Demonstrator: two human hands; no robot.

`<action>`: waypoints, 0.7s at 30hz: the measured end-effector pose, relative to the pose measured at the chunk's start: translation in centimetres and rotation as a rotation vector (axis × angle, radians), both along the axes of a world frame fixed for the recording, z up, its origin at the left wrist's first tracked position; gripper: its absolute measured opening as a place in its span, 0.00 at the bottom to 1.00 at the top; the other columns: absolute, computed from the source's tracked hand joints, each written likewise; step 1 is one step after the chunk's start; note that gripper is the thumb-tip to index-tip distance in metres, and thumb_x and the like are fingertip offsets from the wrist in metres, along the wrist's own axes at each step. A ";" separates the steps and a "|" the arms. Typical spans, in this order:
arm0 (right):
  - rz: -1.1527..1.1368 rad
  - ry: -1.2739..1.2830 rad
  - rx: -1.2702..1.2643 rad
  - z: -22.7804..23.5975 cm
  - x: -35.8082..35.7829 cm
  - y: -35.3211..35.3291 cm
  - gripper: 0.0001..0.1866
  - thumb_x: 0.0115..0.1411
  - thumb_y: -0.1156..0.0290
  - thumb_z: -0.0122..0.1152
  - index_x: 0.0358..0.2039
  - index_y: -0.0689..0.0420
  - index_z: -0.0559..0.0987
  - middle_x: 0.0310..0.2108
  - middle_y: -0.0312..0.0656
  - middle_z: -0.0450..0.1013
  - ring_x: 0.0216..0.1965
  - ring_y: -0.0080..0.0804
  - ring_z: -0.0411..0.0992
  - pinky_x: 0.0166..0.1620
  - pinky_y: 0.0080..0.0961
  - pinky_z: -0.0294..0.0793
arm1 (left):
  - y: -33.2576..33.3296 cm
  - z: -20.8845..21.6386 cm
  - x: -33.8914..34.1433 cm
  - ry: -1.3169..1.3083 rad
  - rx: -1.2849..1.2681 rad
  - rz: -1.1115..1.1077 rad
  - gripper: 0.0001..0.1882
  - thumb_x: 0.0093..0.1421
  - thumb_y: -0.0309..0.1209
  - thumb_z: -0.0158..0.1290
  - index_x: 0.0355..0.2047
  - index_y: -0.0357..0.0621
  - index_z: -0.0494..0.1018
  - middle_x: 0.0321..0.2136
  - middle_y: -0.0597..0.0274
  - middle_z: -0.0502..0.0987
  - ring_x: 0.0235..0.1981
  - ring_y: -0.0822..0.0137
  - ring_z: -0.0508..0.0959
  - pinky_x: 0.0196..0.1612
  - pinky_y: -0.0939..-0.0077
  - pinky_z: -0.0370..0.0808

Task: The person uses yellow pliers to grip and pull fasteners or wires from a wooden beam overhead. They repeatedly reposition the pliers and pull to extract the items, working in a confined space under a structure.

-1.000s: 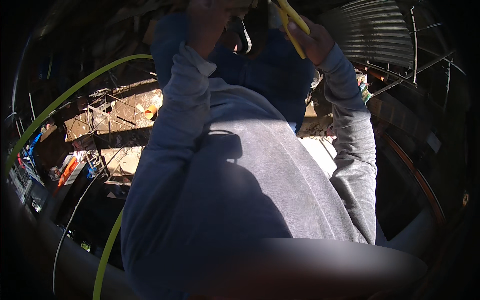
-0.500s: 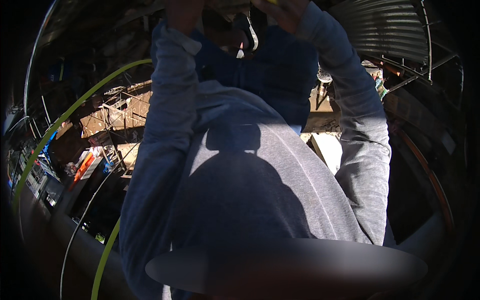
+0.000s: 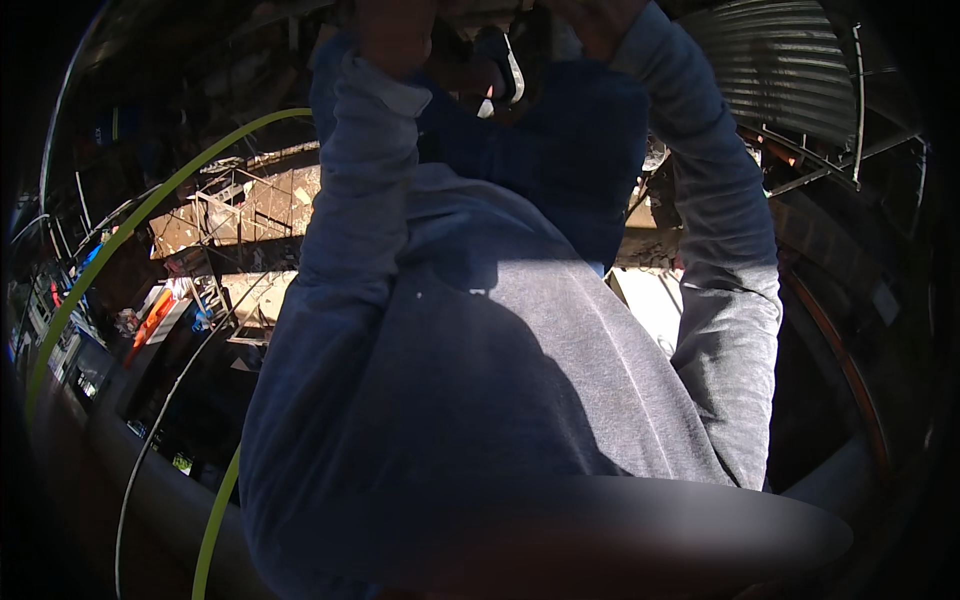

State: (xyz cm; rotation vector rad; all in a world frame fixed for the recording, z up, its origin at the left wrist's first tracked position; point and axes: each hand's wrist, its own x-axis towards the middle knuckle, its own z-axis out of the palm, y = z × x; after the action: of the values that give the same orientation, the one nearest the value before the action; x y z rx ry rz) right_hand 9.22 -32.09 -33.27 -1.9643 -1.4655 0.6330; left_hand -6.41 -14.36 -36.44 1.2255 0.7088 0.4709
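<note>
Both of my arms, in grey sleeves, reach up to the top edge of the head view. My left hand point(image 3: 395, 38) lies in dim light there, its fingers cut off or lost in shadow. Across from it, my right hand point(image 3: 603, 25) is also partly cut off by the edge. What either hand holds or touches cannot be made out. Between and below them show my dark blue trousers point(image 3: 580, 140) and a dark shoe with a pale sole rim point(image 3: 515, 72).
A yellow-green hose point(image 3: 170, 190) arcs down the left side, near a thin grey cable point(image 3: 178, 385). An orange object point(image 3: 152, 318) lies among clutter at left. Corrugated metal sheet point(image 3: 765, 70) stands at upper right, beside thin metal bars point(image 3: 815, 172). An orange-brown line point(image 3: 845, 355) curves below.
My left hand sits slightly lower and farther right in view. A small yellow patch by my right hand no longer shows. The shadow on my grey shirt has shifted.
</note>
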 end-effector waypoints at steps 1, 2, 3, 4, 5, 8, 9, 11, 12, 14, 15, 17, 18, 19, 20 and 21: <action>-0.003 -0.027 0.015 -0.1 -0.1 0.0 0.13 0.67 0.67 0.54 0.46 0.61 0.77 0.32 0.60 0.76 0.36 0.63 0.76 0.40 0.49 0.75 | -1.7 0.4 0.4 -0.024 -0.071 0.013 0.16 0.71 0.42 0.53 0.36 0.40 0.73 0.27 0.60 0.79 0.22 0.69 0.81 0.25 0.78 0.79; 0.007 -0.049 0.039 -0.3 0.1 -0.1 0.13 0.66 0.67 0.54 0.45 0.62 0.77 0.32 0.60 0.76 0.36 0.64 0.76 0.40 0.49 0.75 | -3.0 0.8 0.8 -0.044 -0.134 0.039 0.16 0.71 0.42 0.53 0.37 0.40 0.73 0.28 0.60 0.80 0.23 0.68 0.82 0.26 0.78 0.79; 0.017 -0.071 0.063 -0.5 0.4 -0.1 0.12 0.66 0.68 0.55 0.45 0.62 0.77 0.32 0.60 0.76 0.36 0.64 0.76 0.40 0.49 0.75 | -3.8 -0.1 1.2 -0.055 -0.123 -0.011 0.16 0.71 0.42 0.53 0.38 0.39 0.73 0.30 0.59 0.80 0.24 0.68 0.83 0.27 0.77 0.80; 0.064 -0.159 0.101 -0.5 0.9 0.2 0.12 0.63 0.68 0.57 0.43 0.62 0.76 0.30 0.59 0.76 0.35 0.64 0.76 0.39 0.49 0.76 | -4.6 -1.8 1.6 -0.065 -0.110 -0.057 0.16 0.71 0.42 0.53 0.39 0.38 0.73 0.31 0.58 0.81 0.26 0.67 0.83 0.28 0.76 0.81; 0.044 -0.149 0.040 -0.2 1.2 0.3 0.12 0.62 0.68 0.58 0.43 0.62 0.77 0.30 0.59 0.77 0.35 0.64 0.77 0.39 0.49 0.76 | -5.4 -2.0 2.1 -0.077 -0.112 -0.119 0.17 0.71 0.41 0.54 0.40 0.37 0.73 0.32 0.57 0.81 0.27 0.66 0.84 0.29 0.76 0.82; 0.021 -0.141 -0.063 0.0 2.0 0.5 0.11 0.61 0.68 0.59 0.41 0.60 0.78 0.30 0.58 0.77 0.34 0.63 0.78 0.38 0.49 0.77 | -6.1 0.0 3.3 0.000 -0.003 -0.108 0.19 0.71 0.43 0.52 0.42 0.34 0.73 0.34 0.54 0.82 0.29 0.64 0.85 0.30 0.73 0.83; 0.034 -0.159 -0.053 -0.6 2.7 0.6 0.10 0.61 0.68 0.59 0.40 0.60 0.79 0.30 0.58 0.78 0.34 0.62 0.78 0.37 0.49 0.77 | -6.2 -0.3 3.3 -0.003 -0.045 -0.099 0.21 0.72 0.44 0.51 0.42 0.34 0.73 0.33 0.53 0.82 0.29 0.63 0.85 0.30 0.73 0.83; 0.043 -0.205 -0.090 -0.6 3.4 1.2 0.09 0.61 0.68 0.60 0.38 0.59 0.80 0.29 0.58 0.78 0.35 0.61 0.78 0.37 0.49 0.77 | -5.7 -0.4 3.3 -0.012 -0.118 -0.074 0.23 0.73 0.46 0.49 0.42 0.32 0.74 0.32 0.52 0.83 0.29 0.62 0.86 0.29 0.73 0.83; 0.037 -0.233 -0.142 -0.4 3.7 1.6 0.09 0.61 0.68 0.60 0.37 0.59 0.80 0.29 0.58 0.78 0.35 0.60 0.78 0.37 0.48 0.77 | -5.3 -0.4 3.1 0.005 -0.084 -0.094 0.24 0.73 0.47 0.48 0.41 0.32 0.74 0.31 0.52 0.83 0.28 0.62 0.86 0.29 0.73 0.83; 0.025 -0.249 -0.217 -0.4 3.8 1.5 0.09 0.62 0.67 0.61 0.35 0.60 0.81 0.28 0.57 0.78 0.34 0.58 0.79 0.37 0.47 0.77 | -4.5 0.2 3.0 0.043 -0.027 -0.145 0.27 0.73 0.49 0.45 0.40 0.31 0.75 0.30 0.51 0.83 0.27 0.62 0.85 0.29 0.73 0.83; 0.023 -0.240 -0.233 -0.6 4.0 1.3 0.09 0.62 0.67 0.61 0.34 0.60 0.81 0.27 0.56 0.78 0.33 0.56 0.79 0.36 0.46 0.77 | -4.5 0.6 3.0 0.062 -0.018 -0.146 0.28 0.74 0.50 0.45 0.40 0.31 0.75 0.29 0.52 0.83 0.26 0.62 0.85 0.28 0.73 0.82; 0.033 -0.157 -0.206 -1.5 4.4 1.4 0.10 0.63 0.66 0.62 0.33 0.61 0.81 0.26 0.55 0.77 0.30 0.51 0.78 0.35 0.43 0.76 | -4.4 1.0 2.9 0.100 0.012 -0.128 0.29 0.74 0.51 0.43 0.40 0.30 0.75 0.26 0.52 0.83 0.24 0.63 0.85 0.27 0.74 0.82; 0.036 -0.082 -0.169 -2.0 4.5 1.4 0.11 0.63 0.65 0.63 0.32 0.61 0.81 0.26 0.54 0.77 0.29 0.48 0.77 0.34 0.42 0.76 | -4.4 0.9 3.0 0.123 0.036 -0.115 0.29 0.74 0.51 0.43 0.39 0.30 0.75 0.25 0.52 0.82 0.24 0.63 0.85 0.27 0.74 0.82; 0.040 -0.007 -0.133 -2.5 4.7 1.4 0.12 0.64 0.64 0.63 0.32 0.61 0.81 0.25 0.53 0.77 0.27 0.44 0.77 0.33 0.40 0.75 | -4.5 0.7 3.2 0.145 0.060 -0.100 0.30 0.74 0.51 0.43 0.38 0.31 0.76 0.25 0.53 0.82 0.24 0.64 0.85 0.26 0.74 0.82; 0.072 0.021 -0.125 -3.1 5.2 1.4 0.12 0.64 0.64 0.63 0.32 0.61 0.81 0.25 0.53 0.77 0.26 0.41 0.75 0.33 0.39 0.74 | -4.5 0.9 3.3 0.168 0.085 -0.086 0.30 0.74 0.51 0.42 0.37 0.31 0.76 0.24 0.53 0.82 0.23 0.64 0.85 0.26 0.74 0.81; 0.106 0.050 -0.118 -3.7 5.9 1.4 0.12 0.65 0.63 0.63 0.33 0.61 0.81 0.24 0.52 0.76 0.25 0.39 0.74 0.32 0.38 0.74 | -4.3 1.5 3.3 0.166 0.094 -0.099 0.30 0.74 0.51 0.43 0.35 0.32 0.76 0.23 0.53 0.82 0.23 0.65 0.84 0.25 0.74 0.81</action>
State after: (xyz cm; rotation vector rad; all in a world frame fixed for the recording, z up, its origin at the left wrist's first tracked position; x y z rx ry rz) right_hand 15.12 -30.66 -37.02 -1.9537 -1.5405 0.8258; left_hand -3.06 -18.70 -34.98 1.3933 0.7699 0.3260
